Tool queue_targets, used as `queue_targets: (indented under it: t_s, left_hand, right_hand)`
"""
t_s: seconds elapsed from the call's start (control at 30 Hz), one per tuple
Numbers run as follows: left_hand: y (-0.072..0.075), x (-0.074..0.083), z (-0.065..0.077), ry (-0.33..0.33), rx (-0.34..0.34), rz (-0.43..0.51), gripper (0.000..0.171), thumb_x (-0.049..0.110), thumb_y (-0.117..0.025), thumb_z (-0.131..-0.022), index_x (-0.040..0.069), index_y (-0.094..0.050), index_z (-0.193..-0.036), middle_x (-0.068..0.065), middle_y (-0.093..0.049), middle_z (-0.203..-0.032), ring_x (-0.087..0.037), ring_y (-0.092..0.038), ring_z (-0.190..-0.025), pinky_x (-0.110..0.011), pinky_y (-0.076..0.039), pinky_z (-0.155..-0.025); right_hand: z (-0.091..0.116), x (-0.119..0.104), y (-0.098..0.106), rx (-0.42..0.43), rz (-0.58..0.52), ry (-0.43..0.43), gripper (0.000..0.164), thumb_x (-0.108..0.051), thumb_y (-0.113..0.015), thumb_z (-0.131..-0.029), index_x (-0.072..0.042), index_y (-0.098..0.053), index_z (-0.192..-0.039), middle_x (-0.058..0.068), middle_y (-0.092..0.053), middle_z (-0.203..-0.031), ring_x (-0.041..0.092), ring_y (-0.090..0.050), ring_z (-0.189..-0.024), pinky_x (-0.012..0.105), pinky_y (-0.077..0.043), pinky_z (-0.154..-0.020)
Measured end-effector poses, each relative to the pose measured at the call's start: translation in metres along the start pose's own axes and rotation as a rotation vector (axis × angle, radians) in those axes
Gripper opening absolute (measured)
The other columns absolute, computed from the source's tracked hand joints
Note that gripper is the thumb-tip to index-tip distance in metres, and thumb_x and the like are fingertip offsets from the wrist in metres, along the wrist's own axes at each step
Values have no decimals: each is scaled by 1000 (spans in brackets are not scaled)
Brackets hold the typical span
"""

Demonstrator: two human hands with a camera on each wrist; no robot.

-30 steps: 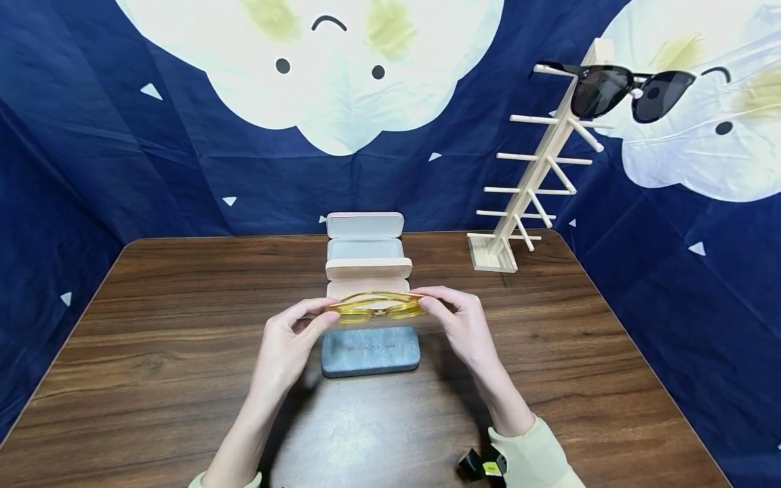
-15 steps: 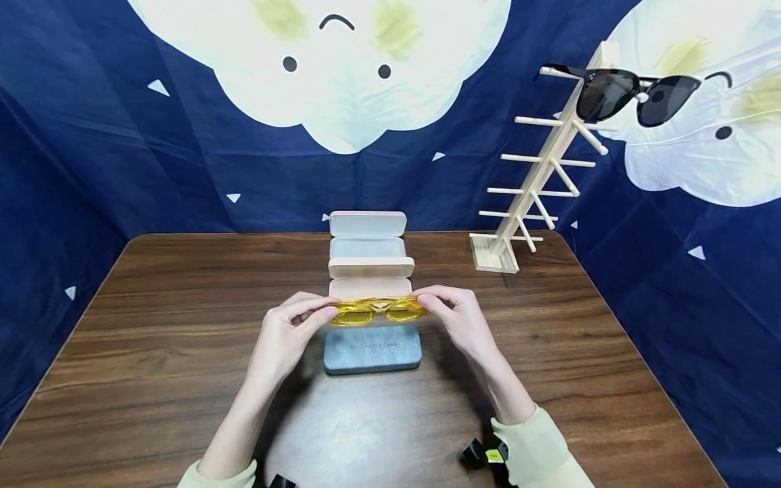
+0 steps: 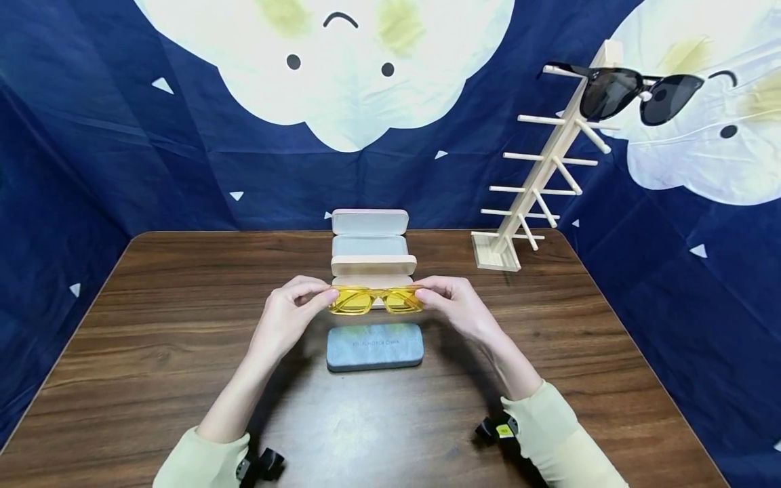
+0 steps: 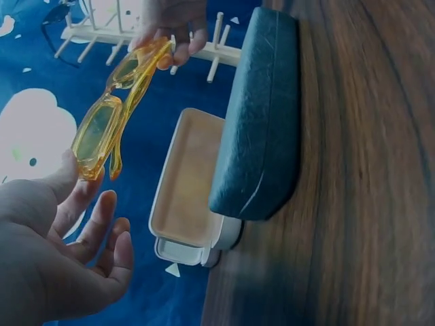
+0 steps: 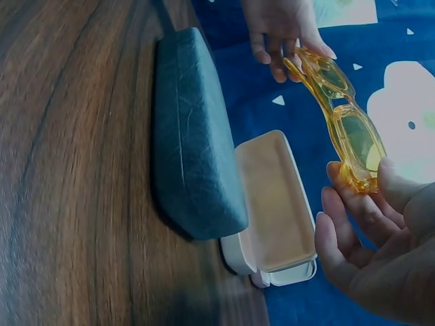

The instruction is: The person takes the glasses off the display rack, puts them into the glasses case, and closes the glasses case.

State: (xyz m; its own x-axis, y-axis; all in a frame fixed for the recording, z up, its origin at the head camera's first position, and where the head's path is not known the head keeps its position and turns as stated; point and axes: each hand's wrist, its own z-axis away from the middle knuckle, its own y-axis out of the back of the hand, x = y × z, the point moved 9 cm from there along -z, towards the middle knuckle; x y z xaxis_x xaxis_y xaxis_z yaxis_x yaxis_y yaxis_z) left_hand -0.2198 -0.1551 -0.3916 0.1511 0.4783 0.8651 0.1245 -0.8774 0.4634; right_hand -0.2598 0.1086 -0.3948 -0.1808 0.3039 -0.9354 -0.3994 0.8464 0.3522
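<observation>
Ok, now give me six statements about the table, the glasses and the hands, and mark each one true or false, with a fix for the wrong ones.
1. The left hand and right hand both hold the yellow glasses. True.
2. An open pale case lies beyond the blue case on the table. True.
3. The yellow glasses rest on the table. False: they are held in the air above it.
4. The blue case is open. False: it is closed.
5. Dark sunglasses hang on the wooden rack. True.
6. The wooden rack stands on the person's left. False: it stands on their right.
</observation>
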Motion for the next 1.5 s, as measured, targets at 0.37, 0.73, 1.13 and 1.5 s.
queue_targets:
  t_s: [0.37, 0.73, 1.13, 1.5]
  left_hand:
    - [-5, -19, -24, 86, -106, -79, 31, 40, -74, -94, 13, -81, -106, -6, -75, -116, -22, -66, -115, -36, -50, -98]
    - [-7, -39, -38, 183, -158, -86, 37, 46, -78, -89, 13, -81, -105, -9, -73, -122, -25, -63, -123, -44, -46, -108]
    - [-13, -52, -49, 211, -161, -149, 41, 49, -78, -87, 12, -82, -106, -11, -72, -125, -29, -62, -125, -47, -48, -107]
    - [-16, -62, -63, 198, -190, -240, 39, 48, -78, -88, 11, -83, -102, -12, -74, -122, -30, -63, -124, -49, -50, -105]
  right_hand:
    - [-23, 20, -2, 6, -7, -130, 26, -12, -61, -103, 9, -69, -117, 11, -75, -98, 2, -65, -83, 58, -57, -97]
    - [-36, 33, 1, 53, 64, -194, 28, -18, -68, -100, 6, -74, -112, 18, -74, -108, 12, -65, -91, 48, -60, -95]
    - [-44, 46, 8, 134, 62, -275, 27, -20, -75, -95, 5, -76, -106, -2, -76, -90, 13, -67, -89, 47, -59, -94]
    - [-55, 60, 7, 158, 111, -336, 24, -21, -78, -93, 2, -78, -101, -11, -70, -80, 14, -62, -84, 35, -58, -80]
